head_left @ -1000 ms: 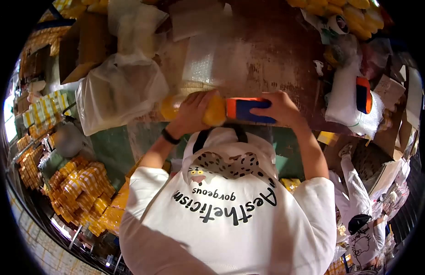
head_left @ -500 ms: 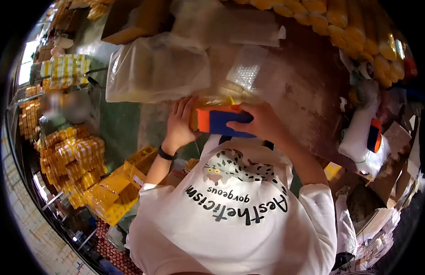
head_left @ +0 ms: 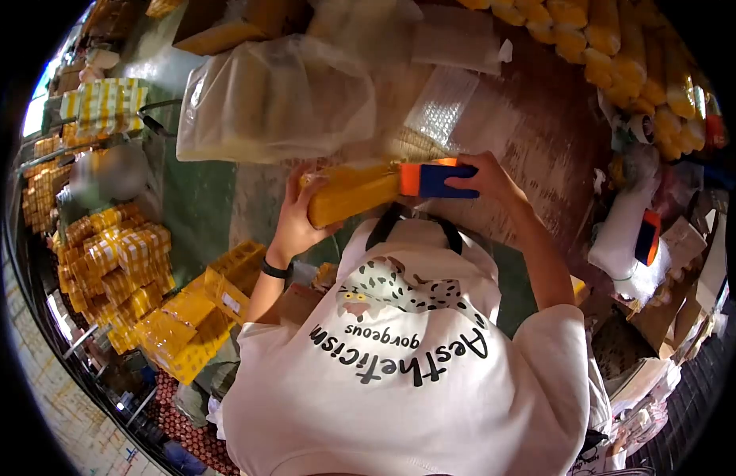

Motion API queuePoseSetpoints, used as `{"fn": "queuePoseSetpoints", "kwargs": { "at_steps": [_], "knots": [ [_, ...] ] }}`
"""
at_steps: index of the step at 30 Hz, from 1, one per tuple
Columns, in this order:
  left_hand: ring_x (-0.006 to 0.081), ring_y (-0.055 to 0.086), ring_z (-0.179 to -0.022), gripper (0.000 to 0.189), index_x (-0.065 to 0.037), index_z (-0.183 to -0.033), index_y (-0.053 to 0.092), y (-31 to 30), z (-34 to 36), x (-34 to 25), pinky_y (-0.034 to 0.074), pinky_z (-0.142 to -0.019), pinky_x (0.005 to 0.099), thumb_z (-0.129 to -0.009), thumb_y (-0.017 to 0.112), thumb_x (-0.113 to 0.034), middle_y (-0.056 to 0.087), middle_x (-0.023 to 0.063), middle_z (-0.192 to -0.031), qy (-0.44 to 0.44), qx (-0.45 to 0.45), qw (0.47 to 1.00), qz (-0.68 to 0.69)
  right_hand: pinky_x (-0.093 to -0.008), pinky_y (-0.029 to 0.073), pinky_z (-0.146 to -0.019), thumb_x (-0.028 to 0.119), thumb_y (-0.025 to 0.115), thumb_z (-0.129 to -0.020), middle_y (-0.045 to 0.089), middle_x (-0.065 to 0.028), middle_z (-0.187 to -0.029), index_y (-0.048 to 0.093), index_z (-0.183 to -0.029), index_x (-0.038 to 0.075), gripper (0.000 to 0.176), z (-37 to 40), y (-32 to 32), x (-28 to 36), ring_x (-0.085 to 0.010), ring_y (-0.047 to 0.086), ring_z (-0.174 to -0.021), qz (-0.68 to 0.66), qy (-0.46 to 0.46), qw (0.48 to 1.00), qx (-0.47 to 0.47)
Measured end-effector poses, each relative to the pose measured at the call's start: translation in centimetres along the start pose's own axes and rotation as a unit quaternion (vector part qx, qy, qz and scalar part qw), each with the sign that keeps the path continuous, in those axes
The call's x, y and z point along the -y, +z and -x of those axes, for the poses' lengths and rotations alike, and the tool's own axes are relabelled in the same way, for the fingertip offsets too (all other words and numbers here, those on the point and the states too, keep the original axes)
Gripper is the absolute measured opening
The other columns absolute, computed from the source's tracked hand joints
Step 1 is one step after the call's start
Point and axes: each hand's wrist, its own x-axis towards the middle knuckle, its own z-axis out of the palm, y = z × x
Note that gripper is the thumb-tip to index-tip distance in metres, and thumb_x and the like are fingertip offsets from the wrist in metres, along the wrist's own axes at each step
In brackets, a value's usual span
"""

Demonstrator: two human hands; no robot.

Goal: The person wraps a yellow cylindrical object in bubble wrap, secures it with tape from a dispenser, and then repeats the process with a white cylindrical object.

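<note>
My left hand (head_left: 293,218) is wrapped round the left end of a yellow-wrapped package (head_left: 348,194), holding it in front of my chest at a tilt. My right hand (head_left: 495,184) grips a blue and orange tape dispenser (head_left: 439,179), fingers closed on its blue side. The dispenser's orange end meets the package's right end; whether tape runs between them I cannot make out. Just beyond the package lies the worn brown tabletop (head_left: 534,119), with a clear plastic bag (head_left: 277,103) on its left part.
A heap of yellow-and-white packages (head_left: 118,270) and a yellow box (head_left: 189,333) are at my left. Rolls in yellow wrap (head_left: 614,47) are stacked far right. A second blue and orange dispenser (head_left: 647,238) rests on bubble wrap (head_left: 622,230). Cardboard box (head_left: 233,24) stands at the back.
The dispenser has moved right, from in front of the package to its right end. More of the package now shows, and my left hand has shifted slightly left with it.
</note>
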Motion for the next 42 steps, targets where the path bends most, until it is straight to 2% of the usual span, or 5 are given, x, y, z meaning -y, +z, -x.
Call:
{"fn": "queuePoseSetpoints", "kwargs": {
  "at_steps": [6,18,22,29,42],
  "knots": [
    [0.0378,0.048,-0.114,0.071,-0.013,-0.112,0.056,1.3,2.2,1.8,0.043,-0.092,0.0440,-0.047,0.084,-0.009,0.045,0.0182,-0.124,-0.003,-0.074,0.995,0.063,-0.0333,0.048,-0.062,0.034,0.079,-0.068,0.061,-0.0141,-0.072,0.063,-0.090,0.002,0.042,3.0,-0.4,2.8,-0.0260,0.060,-0.064,0.206,-0.145,0.958,-0.141],
    [0.0284,0.036,-0.126,0.073,-0.013,-0.122,0.047,14.8,-1.3,4.1,0.037,-0.100,0.0387,-0.059,0.084,-0.004,0.034,0.0106,-0.135,-0.113,0.109,0.854,0.496,-0.0325,0.053,-0.068,0.031,0.079,-0.068,0.065,-0.0152,-0.078,0.066,-0.097,0.005,0.042,10.5,-4.4,-0.6,-0.0271,0.064,-0.068,0.201,0.038,0.971,-0.126],
    [0.0358,0.023,-0.135,0.075,-0.011,-0.132,0.042,11.4,-2.4,5.3,0.024,-0.109,0.0460,-0.067,0.079,-0.020,0.032,0.0156,-0.143,0.046,0.132,0.989,-0.041,-0.0334,0.053,-0.070,0.037,0.078,-0.068,0.067,-0.0157,-0.081,0.066,-0.102,0.006,0.048,9.2,-3.2,1.0,-0.0284,0.065,-0.070,0.192,0.070,0.974,-0.095],
    [0.0328,0.018,-0.140,0.090,0.004,-0.136,0.034,18.4,-5.5,-1.0,0.016,-0.113,0.0474,-0.073,0.068,-0.051,0.023,0.0200,-0.149,0.144,0.182,0.962,-0.141,-0.0402,0.051,-0.069,0.052,0.065,-0.076,0.067,-0.0166,-0.082,0.065,-0.101,0.005,0.053,6.9,-2.2,5.4,-0.0324,0.065,-0.072,0.338,0.148,0.926,-0.082],
    [0.0324,0.037,-0.128,0.064,-0.003,-0.135,0.041,22.5,-5.5,0.2,0.031,-0.106,0.0400,-0.083,0.056,-0.037,0.040,0.0197,-0.139,0.088,0.049,0.986,-0.129,-0.0392,0.053,-0.071,0.019,0.060,-0.079,0.067,-0.0159,-0.089,0.070,-0.086,0.002,0.021,-4.3,4.2,13.8,-0.0312,0.066,-0.086,0.496,0.145,0.854,0.062]
  ]
}}
